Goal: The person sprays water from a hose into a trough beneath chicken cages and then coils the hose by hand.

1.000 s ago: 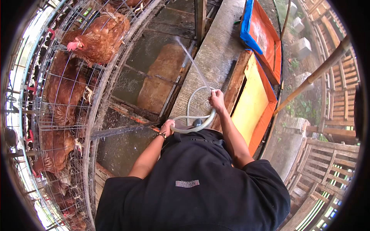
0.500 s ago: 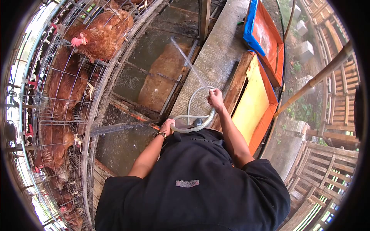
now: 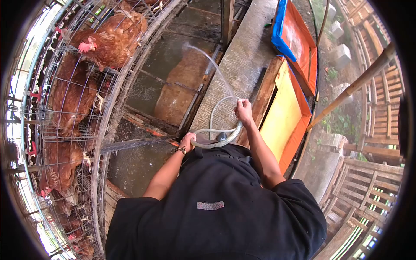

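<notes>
A clear braided hose (image 3: pixel 212 144) loops in front of my waist, with more of it curving down to the concrete walkway (image 3: pixel 236 65). My right hand (image 3: pixel 244 111) is closed round the hose near its end, and a jet of water (image 3: pixel 216 69) shoots from there up and to the left. The jet comes down on the wet floor (image 3: pixel 151 56) near a brown slab-like patch (image 3: pixel 180 89). Lower and to the left, my left hand (image 3: pixel 188 141) is wrapped round another stretch of the same hose.
Brown hens (image 3: pixel 115 39) stand in wire cages (image 3: pixel 80 143) along the left. A wooden post (image 3: pixel 226 21) rises by the walkway. To the right lie orange-edged trays (image 3: pixel 288 117), a bamboo pole (image 3: pixel 351 89) and slatted wooden panels (image 3: pixel 364 190).
The water jet now arcs slightly further left and lands a little to the left of before. Both hands keep their hold on the hose and barely move.
</notes>
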`<state>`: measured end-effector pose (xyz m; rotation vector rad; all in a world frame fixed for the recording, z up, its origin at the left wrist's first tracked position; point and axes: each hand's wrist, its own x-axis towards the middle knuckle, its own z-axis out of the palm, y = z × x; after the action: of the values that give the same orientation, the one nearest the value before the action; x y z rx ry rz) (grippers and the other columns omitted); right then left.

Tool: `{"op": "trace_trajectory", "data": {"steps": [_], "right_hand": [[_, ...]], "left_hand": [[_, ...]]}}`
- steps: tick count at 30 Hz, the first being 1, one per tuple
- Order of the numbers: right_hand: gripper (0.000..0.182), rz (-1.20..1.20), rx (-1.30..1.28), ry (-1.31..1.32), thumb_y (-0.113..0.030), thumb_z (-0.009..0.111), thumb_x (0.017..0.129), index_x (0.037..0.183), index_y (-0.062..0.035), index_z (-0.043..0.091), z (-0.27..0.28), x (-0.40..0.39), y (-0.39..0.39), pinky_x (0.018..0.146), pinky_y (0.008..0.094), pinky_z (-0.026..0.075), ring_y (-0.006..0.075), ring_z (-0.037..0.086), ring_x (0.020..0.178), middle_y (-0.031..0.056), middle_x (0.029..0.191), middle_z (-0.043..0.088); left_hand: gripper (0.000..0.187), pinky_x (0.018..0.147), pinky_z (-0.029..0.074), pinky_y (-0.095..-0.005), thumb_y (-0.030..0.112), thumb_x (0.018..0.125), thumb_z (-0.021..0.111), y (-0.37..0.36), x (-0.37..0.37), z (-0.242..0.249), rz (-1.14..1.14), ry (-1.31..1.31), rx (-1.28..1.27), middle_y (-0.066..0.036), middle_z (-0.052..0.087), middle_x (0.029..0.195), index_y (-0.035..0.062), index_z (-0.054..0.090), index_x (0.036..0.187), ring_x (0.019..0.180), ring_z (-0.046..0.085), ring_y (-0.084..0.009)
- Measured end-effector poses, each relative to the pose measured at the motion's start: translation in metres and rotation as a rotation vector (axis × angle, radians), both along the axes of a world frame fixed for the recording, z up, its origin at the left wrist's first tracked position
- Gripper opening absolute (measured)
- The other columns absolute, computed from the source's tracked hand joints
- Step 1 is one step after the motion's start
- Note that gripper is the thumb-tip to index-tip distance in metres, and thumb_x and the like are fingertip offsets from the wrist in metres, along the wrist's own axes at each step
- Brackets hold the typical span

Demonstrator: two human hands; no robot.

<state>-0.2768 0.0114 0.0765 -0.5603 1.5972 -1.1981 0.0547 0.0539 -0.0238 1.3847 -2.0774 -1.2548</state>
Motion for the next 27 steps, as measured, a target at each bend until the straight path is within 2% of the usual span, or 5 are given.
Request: {"op": "trace_trajectory", "data": {"steps": [17, 23, 27], "right_hand": [[0.019, 0.037, -0.032, -0.024, -0.026, 0.046, 0.093, 0.091, -0.0076, 0.040, 0.009, 0.010, -0.009, 0.032, 0.0240, 0.034, 0.0099, 0.042, 0.038, 0.0054, 0.059, 0.051], [0.019, -0.078, 0.015, -0.012, -0.025, 0.046, 0.093, 0.092, -0.0070, 0.039, -0.004, 0.018, -0.005, 0.031, 0.0244, 0.034, 0.0108, 0.043, 0.038, 0.0075, 0.061, 0.053], [0.018, -0.169, -0.013, -0.065, -0.023, 0.046, 0.092, 0.092, -0.0061, 0.040, 0.003, 0.030, 0.001, 0.032, 0.0244, 0.035, 0.0110, 0.044, 0.037, 0.0112, 0.064, 0.057]], "left_hand": [[0.008, 0.070, 0.045, -0.0383, 0.006, 0.066, 0.056, -0.002, 0.008, 0.002, 0.009, -0.014, -0.014, -0.010, 0.059, 0.094, 0.0109, 0.050, 0.068, 0.089, 0.057, -0.0336], [0.009, 0.069, 0.046, -0.0383, 0.006, 0.066, 0.058, -0.002, 0.021, 0.013, -0.038, -0.037, -0.067, -0.009, 0.059, 0.093, 0.0106, 0.050, 0.070, 0.087, 0.058, -0.0336], [0.008, 0.071, 0.047, -0.0383, 0.007, 0.069, 0.059, -0.006, 0.042, -0.008, -0.112, -0.126, 0.022, -0.011, 0.060, 0.092, 0.0106, 0.053, 0.072, 0.087, 0.058, -0.0345]]}}
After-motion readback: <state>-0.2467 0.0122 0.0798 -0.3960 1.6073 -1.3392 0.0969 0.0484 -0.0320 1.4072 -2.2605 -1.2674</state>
